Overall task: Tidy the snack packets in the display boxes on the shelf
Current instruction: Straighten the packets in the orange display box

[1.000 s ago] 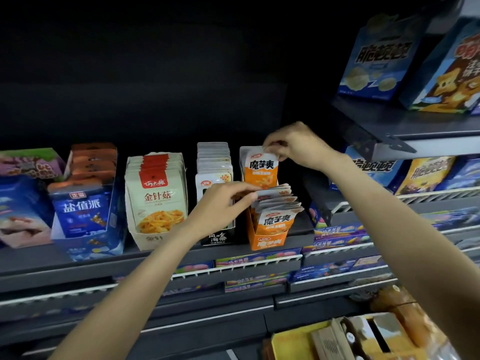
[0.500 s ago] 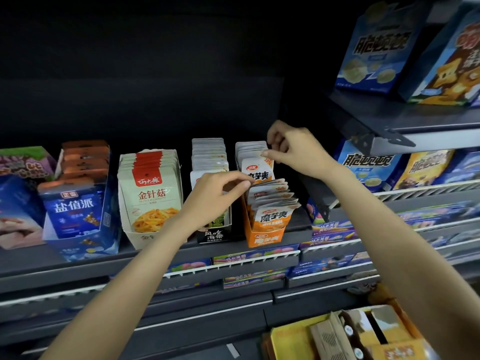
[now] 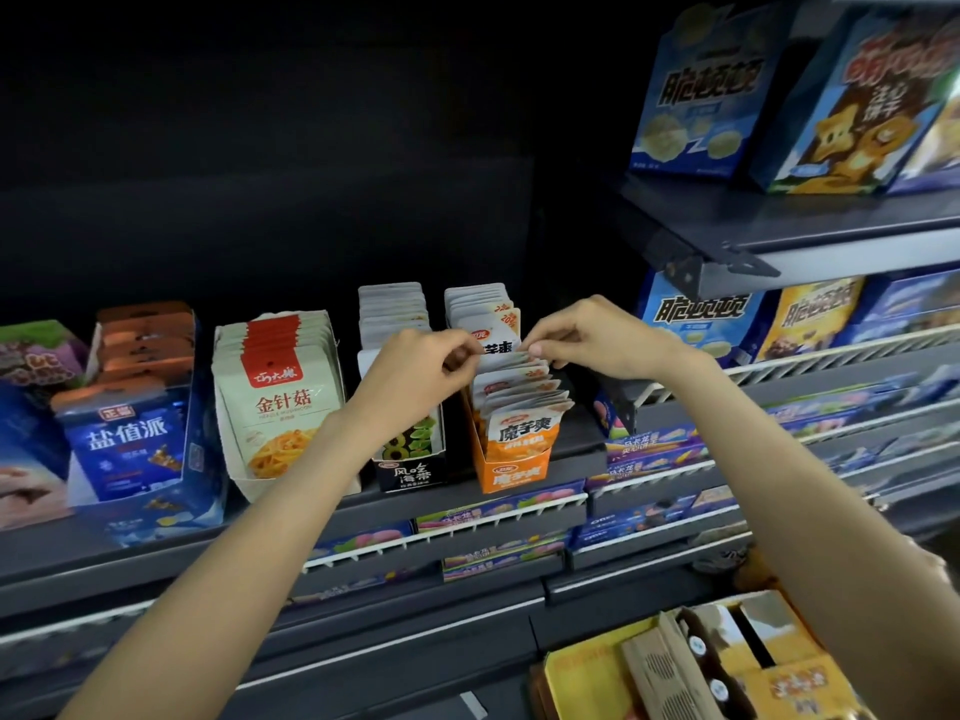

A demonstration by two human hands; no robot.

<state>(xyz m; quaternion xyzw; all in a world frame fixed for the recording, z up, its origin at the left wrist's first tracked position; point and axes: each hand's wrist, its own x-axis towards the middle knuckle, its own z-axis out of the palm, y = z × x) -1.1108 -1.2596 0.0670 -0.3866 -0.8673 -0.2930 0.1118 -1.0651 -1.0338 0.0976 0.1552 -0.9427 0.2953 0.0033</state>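
Top edges of the konjac snack packets (image 3: 511,394) are pinched by left hand (image 3: 415,379) and right hand (image 3: 592,337); packets are held upright in the orange display box (image 3: 511,472) on the shelf (image 3: 571,439), right of the seaweed box (image 3: 410,472).

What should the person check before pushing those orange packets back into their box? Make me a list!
1. Left hand holds the packet tops: ok.
2. Right hand pinches the same row: ok.
3. Orange packets standing straight: not ok, the front ones fan forward.
4. Orange display box sits on the shelf: ok.
5. Black seaweed box beside it upright: ok.
6. Room behind the back packets: cannot tell.
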